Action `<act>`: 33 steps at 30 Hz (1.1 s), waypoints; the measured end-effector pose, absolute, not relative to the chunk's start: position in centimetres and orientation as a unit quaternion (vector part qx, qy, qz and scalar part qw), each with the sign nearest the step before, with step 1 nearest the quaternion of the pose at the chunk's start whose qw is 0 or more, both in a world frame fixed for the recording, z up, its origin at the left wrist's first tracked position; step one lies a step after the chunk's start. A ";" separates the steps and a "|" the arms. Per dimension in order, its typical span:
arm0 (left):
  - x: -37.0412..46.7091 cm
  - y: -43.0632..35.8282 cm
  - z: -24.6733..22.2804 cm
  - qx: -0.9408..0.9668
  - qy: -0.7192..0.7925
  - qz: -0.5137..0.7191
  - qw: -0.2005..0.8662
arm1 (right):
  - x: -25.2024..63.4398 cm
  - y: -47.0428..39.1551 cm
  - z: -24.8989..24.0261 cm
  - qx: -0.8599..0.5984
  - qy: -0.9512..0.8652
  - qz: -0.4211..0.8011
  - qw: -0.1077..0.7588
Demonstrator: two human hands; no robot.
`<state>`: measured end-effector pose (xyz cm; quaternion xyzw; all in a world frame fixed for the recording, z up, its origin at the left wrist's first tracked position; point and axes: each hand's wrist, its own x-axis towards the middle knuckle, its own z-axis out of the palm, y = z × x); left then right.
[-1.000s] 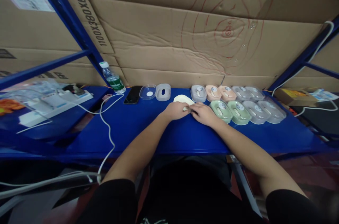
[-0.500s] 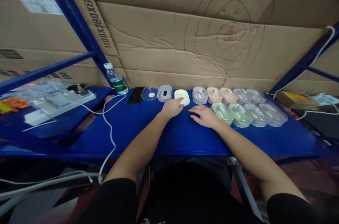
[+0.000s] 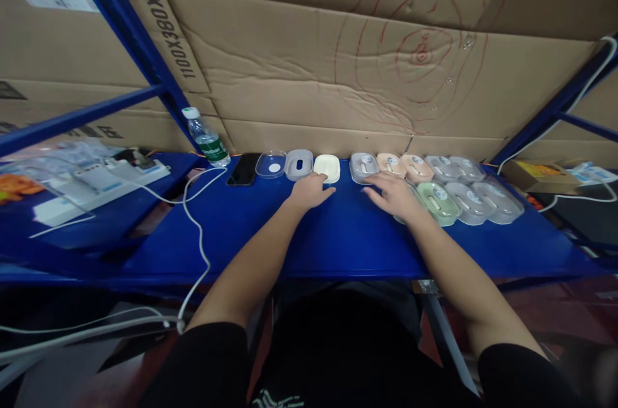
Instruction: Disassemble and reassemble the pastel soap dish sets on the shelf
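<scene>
A small cream dish (image 3: 327, 166) lies on the blue table, and the fingertips of my left hand (image 3: 309, 192) are at its front edge, thumb apart. To its left are a grey lid-like piece (image 3: 299, 170) with a dark oval opening and a clear shallow cover (image 3: 271, 165) with a white spot. My right hand (image 3: 394, 194) is open, its fingers spread just in front of a grey lidded box (image 3: 363, 164) and partly over a green box. Peach boxes (image 3: 418, 168), another green box (image 3: 438, 203) and several grey boxes (image 3: 468, 202) with clear lids stand in two rows.
A black phone (image 3: 241, 170) and a water bottle (image 3: 207, 139) are at the table's back left. A white cable (image 3: 199, 221) runs across the left side near a power strip (image 3: 101, 192). Cardboard (image 3: 270, 67) walls the back; a carton (image 3: 543, 176) stands at right.
My right hand has moved right and spread, now covering part of a green box. My left hand has loosened at the cream dish, its thumb coming away. The view has shifted slightly.
</scene>
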<state>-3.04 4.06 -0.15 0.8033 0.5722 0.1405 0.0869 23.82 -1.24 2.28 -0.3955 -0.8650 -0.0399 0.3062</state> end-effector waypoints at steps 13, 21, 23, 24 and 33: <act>-3.9 4.6 0.5 0.752 0.628 0.186 0.079 | 29.1 -1.0 4.4 -0.625 -0.756 -0.090 0.171; -4.4 4.9 0.2 0.731 0.666 0.130 0.075 | 28.2 -0.9 3.8 -0.629 -0.769 -0.062 0.097; -4.5 5.0 0.1 0.729 0.670 0.121 0.071 | 28.0 -0.7 3.5 -0.582 -0.803 -0.037 0.121; -4.5 5.1 0.1 0.729 0.671 0.118 0.068 | 27.9 -0.7 3.4 -0.550 -0.824 -0.014 0.135; -4.9 4.8 0.5 0.723 0.680 0.109 0.053 | 28.8 -0.4 2.8 -0.493 -0.852 0.089 0.150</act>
